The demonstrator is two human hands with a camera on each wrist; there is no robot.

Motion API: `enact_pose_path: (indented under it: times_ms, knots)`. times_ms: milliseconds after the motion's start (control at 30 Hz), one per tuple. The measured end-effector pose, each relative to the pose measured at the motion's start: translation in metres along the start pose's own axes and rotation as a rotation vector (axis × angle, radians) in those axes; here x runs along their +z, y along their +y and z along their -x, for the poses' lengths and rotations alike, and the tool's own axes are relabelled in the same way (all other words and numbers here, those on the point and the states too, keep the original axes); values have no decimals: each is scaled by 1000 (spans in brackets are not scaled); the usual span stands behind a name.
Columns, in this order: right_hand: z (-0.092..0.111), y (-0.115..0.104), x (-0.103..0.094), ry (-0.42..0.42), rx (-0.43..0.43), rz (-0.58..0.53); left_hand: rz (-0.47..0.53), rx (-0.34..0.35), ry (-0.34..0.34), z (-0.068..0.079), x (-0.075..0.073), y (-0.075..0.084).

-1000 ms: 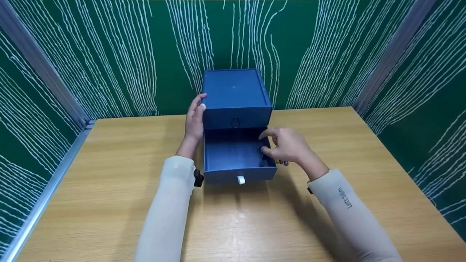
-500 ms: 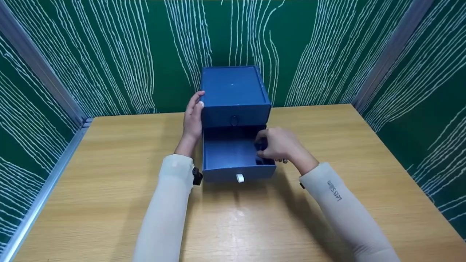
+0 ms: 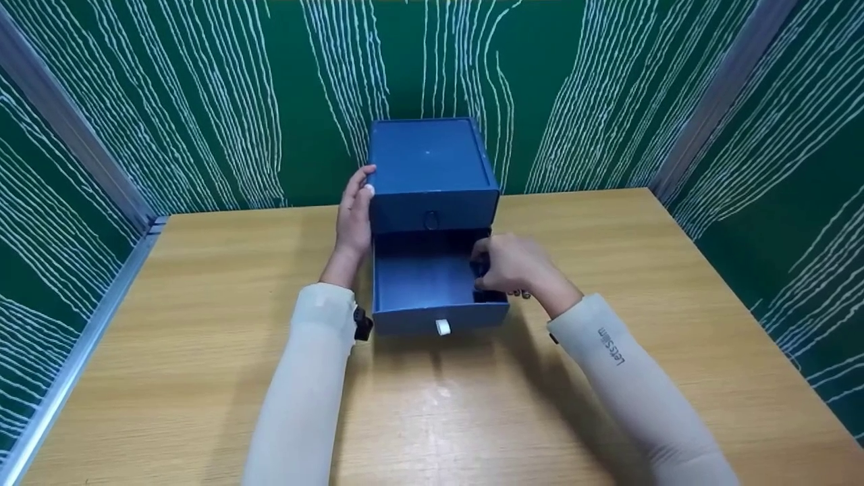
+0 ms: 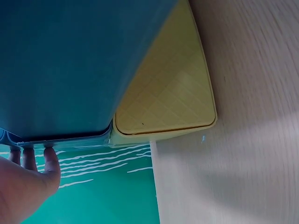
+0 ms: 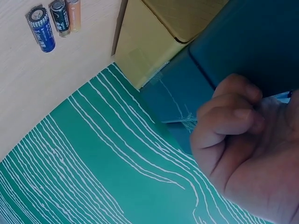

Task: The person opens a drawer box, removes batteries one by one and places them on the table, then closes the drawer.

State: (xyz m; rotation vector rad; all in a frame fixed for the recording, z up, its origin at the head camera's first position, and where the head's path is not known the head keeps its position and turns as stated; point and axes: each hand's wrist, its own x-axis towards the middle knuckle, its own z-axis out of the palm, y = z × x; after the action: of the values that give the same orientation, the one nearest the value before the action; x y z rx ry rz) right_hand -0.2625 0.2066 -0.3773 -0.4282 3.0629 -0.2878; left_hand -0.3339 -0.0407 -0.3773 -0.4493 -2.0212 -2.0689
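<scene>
A blue drawer box stands near the back of the table, its top drawer pushed in. Below it, an open blue drawer sticks out forward, with a white pull tab on its front. My left hand rests against the upper box's left side, fingertips at its edge. My right hand reaches over the open drawer's right wall. Its thumb and index finger bend inward around a dark patch; I cannot tell whether they pinch something. In the right wrist view, the other fingers curl beside the blue wall.
A tan box sits directly under the blue one. Right of the drawer lie several batteries, among them a blue battery, a dark battery and an orange battery. A green wall with white lines rises behind.
My right hand has moved left, further over the drawer, and its thumb and index finger have bent closer together. The left hand stays on the box. The head view has shifted slightly.
</scene>
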Motion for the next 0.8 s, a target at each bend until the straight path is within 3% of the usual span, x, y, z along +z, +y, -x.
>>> enact_pose_path:
  times_ms: [200,533,800]
  knots:
    - [-1,-1,0,-2,3,29,-7,19,-4,-2,-1,-2]
    - [-1,-2,2,14,10,59,-7,22,-5,11,2,21]
    - [0,-6,1,2,24,103,15,37,-9,11,3,21]
